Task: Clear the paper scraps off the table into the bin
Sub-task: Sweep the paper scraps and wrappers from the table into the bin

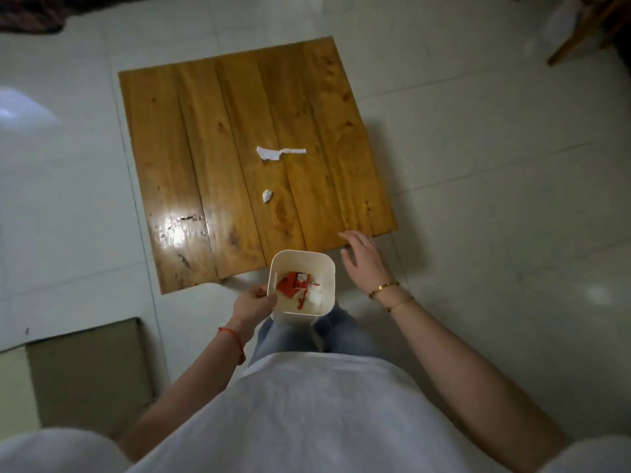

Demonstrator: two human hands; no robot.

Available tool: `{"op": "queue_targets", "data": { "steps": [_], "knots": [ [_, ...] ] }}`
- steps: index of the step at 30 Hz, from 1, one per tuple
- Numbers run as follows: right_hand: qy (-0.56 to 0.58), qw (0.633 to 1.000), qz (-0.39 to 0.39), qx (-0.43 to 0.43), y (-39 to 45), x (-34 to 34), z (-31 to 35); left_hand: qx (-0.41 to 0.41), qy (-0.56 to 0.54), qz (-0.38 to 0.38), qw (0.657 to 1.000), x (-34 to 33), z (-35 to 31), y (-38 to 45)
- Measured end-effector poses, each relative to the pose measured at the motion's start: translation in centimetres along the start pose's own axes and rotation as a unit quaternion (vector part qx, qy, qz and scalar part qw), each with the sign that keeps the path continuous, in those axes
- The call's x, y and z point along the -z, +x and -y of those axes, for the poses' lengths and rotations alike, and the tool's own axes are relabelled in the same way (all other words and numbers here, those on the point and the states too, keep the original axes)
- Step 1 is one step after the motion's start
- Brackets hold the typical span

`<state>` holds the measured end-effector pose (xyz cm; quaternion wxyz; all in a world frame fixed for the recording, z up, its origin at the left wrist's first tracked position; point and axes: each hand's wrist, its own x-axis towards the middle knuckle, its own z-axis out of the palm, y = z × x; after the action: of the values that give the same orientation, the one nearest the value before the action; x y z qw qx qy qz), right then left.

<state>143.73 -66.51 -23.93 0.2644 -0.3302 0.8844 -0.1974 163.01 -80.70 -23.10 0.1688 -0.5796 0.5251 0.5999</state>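
A low wooden table point(211, 158) stands on the tiled floor in front of me. Two white paper scraps lie on it: a long torn strip point(278, 153) near the middle and a small crumpled piece point(267, 195) closer to me. My left hand point(253, 302) grips the left rim of a white square bin point(326, 268), held just off the table's near edge. Red and white scraps point(293, 285) lie inside the bin. My right hand point(362, 259) hovers open beside the bin, over the table's near right corner, holding nothing.
Glossy white floor tiles surround the table. A flat olive-green panel point(88, 373) lies on the floor at the lower left. Wooden chair legs point(580, 32) show at the top right. My legs and white shirt fill the bottom.
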Motion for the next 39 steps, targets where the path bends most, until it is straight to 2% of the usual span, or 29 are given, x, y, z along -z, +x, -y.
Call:
{"op": "queue_targets", "data": {
  "steps": [10, 20, 25, 28, 36, 39],
  "knots": [
    [-0.056, 0.988, 0.073, 0.126, 10.9, -4.4, -0.2, 0.065, -0.062, -0.069, 0.994, -4.2, 4.7, 4.9],
    [-0.114, 0.96, 0.121, 0.224, 22.4, -12.8, 2.0, 0.076, -0.096, -0.081, 0.989, -6.0, 7.3, 13.0],
    [-0.15, 0.938, 0.157, 0.27, 24.7, -16.1, 1.5, 0.08, -0.09, -0.071, 0.99, -6.2, 8.6, 16.4],
    [-0.164, 0.927, 0.153, 0.301, 24.5, -17.1, 0.7, 0.084, -0.082, -0.065, 0.991, -6.3, 9.3, 17.2],
    [-0.135, 0.937, 0.123, 0.299, 25.2, -17.1, 1.1, 0.087, -0.098, -0.081, 0.988, -6.1, 9.1, 18.3],
    [-0.127, 0.942, 0.135, 0.28, 25.9, -16.8, 1.6, 0.082, -0.097, -0.087, 0.988, -6.0, 8.8, 18.6]
  ]
}}
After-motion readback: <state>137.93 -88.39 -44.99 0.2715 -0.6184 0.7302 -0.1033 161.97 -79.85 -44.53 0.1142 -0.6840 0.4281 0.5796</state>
